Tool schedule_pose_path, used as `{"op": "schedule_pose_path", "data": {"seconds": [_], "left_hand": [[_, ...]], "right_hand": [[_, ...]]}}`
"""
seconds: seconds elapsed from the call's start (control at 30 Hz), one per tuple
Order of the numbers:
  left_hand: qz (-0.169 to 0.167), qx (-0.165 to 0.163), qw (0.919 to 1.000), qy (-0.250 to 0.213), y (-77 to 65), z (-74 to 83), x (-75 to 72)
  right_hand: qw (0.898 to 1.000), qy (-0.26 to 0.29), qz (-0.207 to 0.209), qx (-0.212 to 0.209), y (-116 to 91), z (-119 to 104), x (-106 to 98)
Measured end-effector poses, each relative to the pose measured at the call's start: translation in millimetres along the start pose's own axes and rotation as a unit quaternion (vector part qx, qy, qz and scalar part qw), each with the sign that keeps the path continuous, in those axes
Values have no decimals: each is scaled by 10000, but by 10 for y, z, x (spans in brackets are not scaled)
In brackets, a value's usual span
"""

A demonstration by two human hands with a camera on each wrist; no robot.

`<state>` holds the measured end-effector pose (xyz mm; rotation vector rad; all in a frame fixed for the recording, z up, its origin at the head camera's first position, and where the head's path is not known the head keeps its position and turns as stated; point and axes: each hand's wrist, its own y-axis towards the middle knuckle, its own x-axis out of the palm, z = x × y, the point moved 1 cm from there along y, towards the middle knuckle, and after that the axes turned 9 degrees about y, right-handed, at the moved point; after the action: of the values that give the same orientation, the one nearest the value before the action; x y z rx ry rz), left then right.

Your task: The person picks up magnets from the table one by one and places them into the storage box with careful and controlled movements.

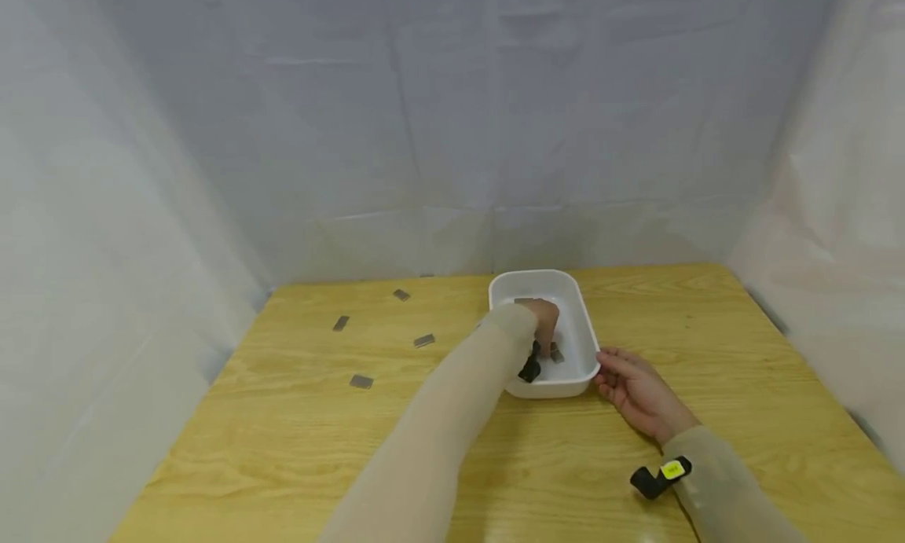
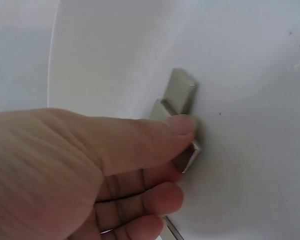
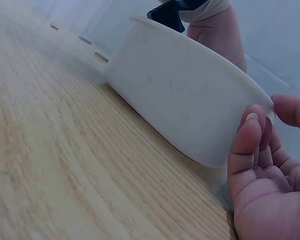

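A white plastic bin [image 1: 583, 327] stands toward the back of the wooden table. Inside it is my left hand [image 1: 544, 323], reaching down over the near side. Seen from the left wrist, that hand [image 2: 135, 145] pinches a small flat metal block [image 2: 188, 156] between thumb and fingers. Another metal block [image 2: 180, 90] lies against it on the bin floor, and one more piece [image 2: 172, 230] shows below the fingers. My right hand [image 1: 639, 390] holds the bin's rim at the near right corner, thumb on top and fingers against the outer wall.
Several grey metal blocks lie apart on the table [image 1: 283, 449] left of the bin, including one near the front [image 1: 361, 382] and one farther back [image 1: 401, 295]. White sheeting [image 1: 452, 134] hangs behind and at both sides.
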<state>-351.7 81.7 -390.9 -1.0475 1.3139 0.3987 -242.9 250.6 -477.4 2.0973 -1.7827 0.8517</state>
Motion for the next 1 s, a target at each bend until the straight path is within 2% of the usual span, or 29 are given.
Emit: {"op": "schedule_pose_path", "data": {"seconds": [0.13,0.23,0.37,0.47,0.67,0.8,1.0], "left_hand": [[103,-113,9999,74,169,-19,25],[170,-212,9996,-62,311,-46,70],[453,-311,9985,-27,413,-81,120],[739,-428,9963,52,446,-103,138],[1097,-814,9905,-180,456,-161,193],[1357,-1053,9851,-126,466,-186,220],[1631,-1223,9790,-41,458,-225,239]], "right_hand": [[10000,12,28,-31,-1,-6,-4],[10000,36,24,-58,-6,3,-4],[10000,7,65,-56,-12,10,-2],[9999,-12,130,-51,-12,6,-1],[9999,12,124,-61,-2,19,15],[9999,27,129,-92,0,26,9],[9999,36,96,-74,7,38,9]]}}
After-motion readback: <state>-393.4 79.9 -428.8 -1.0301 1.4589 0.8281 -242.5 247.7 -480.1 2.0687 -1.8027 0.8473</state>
